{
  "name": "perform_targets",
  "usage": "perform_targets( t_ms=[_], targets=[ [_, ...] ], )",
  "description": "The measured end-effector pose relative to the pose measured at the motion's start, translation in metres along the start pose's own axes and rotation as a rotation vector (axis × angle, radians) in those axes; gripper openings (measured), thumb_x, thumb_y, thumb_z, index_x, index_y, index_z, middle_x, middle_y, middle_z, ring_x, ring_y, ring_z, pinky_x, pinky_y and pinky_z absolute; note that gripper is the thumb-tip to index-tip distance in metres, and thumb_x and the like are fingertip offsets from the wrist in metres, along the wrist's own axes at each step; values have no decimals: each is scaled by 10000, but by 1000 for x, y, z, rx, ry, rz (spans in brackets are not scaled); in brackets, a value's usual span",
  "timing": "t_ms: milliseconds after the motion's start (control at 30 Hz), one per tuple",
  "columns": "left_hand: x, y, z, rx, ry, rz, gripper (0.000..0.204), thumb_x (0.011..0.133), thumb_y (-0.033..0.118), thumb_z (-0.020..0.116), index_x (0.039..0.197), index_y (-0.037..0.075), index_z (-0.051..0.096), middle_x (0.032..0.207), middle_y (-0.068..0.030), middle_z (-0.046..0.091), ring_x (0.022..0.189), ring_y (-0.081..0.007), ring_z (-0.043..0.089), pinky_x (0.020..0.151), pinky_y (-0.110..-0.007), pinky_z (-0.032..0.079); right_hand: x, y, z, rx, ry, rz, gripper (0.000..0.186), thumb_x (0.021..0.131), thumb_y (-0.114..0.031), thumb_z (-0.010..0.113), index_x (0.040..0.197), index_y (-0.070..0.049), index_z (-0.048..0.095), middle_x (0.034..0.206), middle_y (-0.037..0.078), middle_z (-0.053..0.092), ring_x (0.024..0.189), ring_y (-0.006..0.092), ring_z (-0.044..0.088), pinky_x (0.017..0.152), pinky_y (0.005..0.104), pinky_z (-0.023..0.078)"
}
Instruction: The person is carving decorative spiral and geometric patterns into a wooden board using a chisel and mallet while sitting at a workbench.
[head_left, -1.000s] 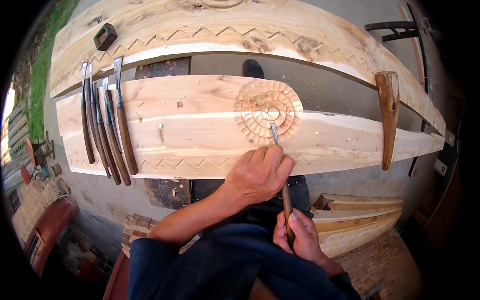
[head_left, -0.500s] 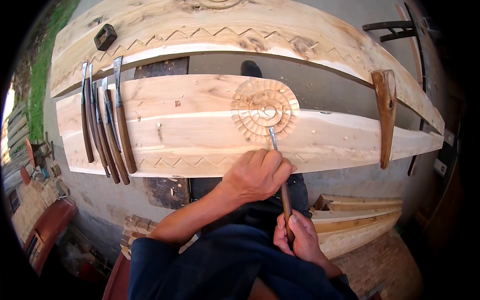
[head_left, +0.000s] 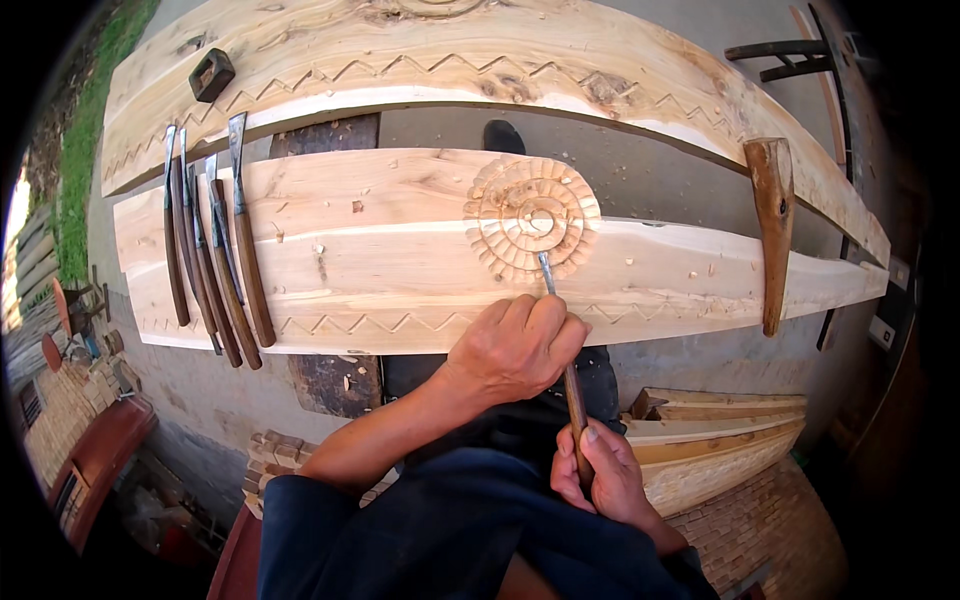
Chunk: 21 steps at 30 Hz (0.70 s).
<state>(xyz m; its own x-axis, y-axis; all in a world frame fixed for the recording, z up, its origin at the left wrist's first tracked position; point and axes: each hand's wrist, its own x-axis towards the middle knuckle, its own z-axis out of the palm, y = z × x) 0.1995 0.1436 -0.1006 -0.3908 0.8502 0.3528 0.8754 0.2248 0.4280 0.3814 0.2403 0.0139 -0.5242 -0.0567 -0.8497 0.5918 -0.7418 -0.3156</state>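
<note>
A pale wooden board (head_left: 390,265) lies crosswise before me, with a round carved rosette (head_left: 500,200) of petal-like cuts around inner rings. The blade of a wood-handled chisel (head_left: 574,395) touches the rosette's lower part. My left hand (head_left: 515,345) is wrapped around the chisel's upper shank, close to the board's near edge. Lower down, my right hand (head_left: 605,470) grips the end of the handle, its thumb along the wood. Shallow zigzag cuts run along the board's near edge, partly hidden by my left hand.
Several chisels (head_left: 222,255) lie side by side on the board's left part. A wooden mallet (head_left: 770,235) rests across its right part. Beyond is a second board (head_left: 420,70) with zigzag carving and a dark hollow block (head_left: 211,75). Stacked wood pieces (head_left: 720,440) lie at lower right.
Hardly anything differs. The view has shifted very slightly; both hands keep their hold on the chisel, and its tip stays at the lower part of the rosette.
</note>
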Motion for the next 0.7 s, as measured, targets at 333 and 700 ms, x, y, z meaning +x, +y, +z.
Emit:
perform_targets(
  t_ms=[333, 700],
  targets=[
    [-1, 0, 0, -32, -24, -43, 271, 958, 220, 761, 801, 113, 569, 751, -50, 421, 583, -196, 538, 514, -348, 422, 2, 3, 5, 1, 37, 5, 398, 1232, -368, 362, 1128, -39, 560, 702, 92, 604, 497, 89, 453, 456, 234, 329],
    [-2, 1, 1, 9, -46, -51, 257, 955, 219, 756, 813, 114, 570, 755, -47, 427, 585, -187, 534, 505, -336, 415, 6, 4, 2, -47, 47, -11, 408, 1230, -384, 370, 1132, -41, 567, 698, 82, 603, 512, 81, 460, 462, 230, 322]
  ],
)
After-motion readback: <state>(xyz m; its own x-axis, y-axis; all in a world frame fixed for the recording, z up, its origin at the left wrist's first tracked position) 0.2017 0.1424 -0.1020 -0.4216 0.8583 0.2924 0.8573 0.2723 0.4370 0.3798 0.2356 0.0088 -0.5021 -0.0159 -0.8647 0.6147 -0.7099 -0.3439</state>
